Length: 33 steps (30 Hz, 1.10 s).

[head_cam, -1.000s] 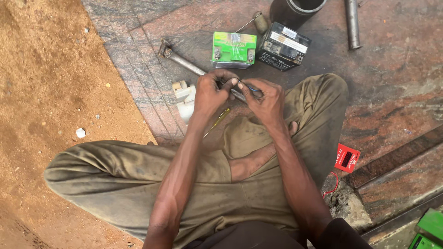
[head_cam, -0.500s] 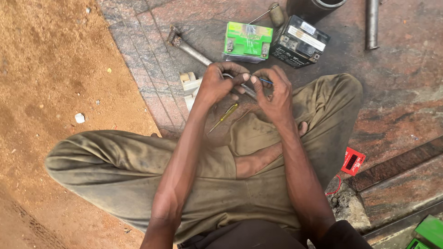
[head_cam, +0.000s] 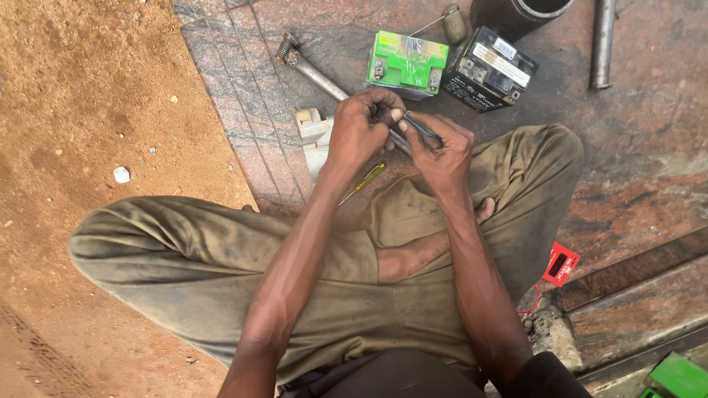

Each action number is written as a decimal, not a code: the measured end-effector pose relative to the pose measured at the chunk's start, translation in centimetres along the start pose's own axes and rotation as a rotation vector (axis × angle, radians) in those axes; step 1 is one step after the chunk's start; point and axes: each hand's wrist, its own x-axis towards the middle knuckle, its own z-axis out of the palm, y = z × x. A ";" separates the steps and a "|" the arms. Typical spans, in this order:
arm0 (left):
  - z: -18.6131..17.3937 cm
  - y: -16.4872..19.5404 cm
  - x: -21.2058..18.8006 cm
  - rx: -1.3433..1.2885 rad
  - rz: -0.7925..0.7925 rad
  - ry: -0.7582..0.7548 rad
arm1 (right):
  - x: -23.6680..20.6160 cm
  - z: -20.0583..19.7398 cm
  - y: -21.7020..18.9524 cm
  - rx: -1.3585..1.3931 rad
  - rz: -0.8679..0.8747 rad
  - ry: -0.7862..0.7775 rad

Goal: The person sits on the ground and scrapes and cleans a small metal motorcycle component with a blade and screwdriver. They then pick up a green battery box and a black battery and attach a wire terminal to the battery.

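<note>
Pinching a thin blue wire [head_cam: 422, 127], left hand [head_cam: 359, 135] and right hand [head_cam: 440, 151] meet; boxy green battery [head_cam: 407, 63] at twelve o'clock.

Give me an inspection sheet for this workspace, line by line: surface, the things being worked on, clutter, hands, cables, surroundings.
Surface: worn reddish stone slab, dusty, bordering bare dirt.
Job's things: thin blue wire pinched between both hands; yellow-handled screwdriver lies under the hands on the lap.
Clutter: green battery, black battery, long metal bolt, white plastic piece, metal rod, dark pipe, small red device.
Hands: left hand and right hand both closed on the wire, touching each other.
Cables: red lead by the red device.
Surroundings: sandy ground at the person's left; green box at lower right.
</note>
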 end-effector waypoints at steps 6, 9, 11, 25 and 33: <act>-3.0 -0.6 1.1 0.239 0.327 0.225 | 1.9 0.1 -0.7 -0.097 -0.006 -0.023; -4.6 -1.5 2.4 0.292 0.231 0.258 | 3.1 1.1 -1.1 -0.133 -0.059 -0.056; -4.6 -2.1 3.0 0.298 0.235 0.274 | 3.9 2.1 -1.3 -0.152 -0.093 -0.058; -4.3 -4.1 3.6 0.310 0.251 0.286 | 5.3 6.0 -1.5 -0.372 -0.250 -0.082; -4.5 -4.4 3.6 0.270 0.242 0.292 | 5.3 6.3 -2.1 -0.403 -0.294 -0.090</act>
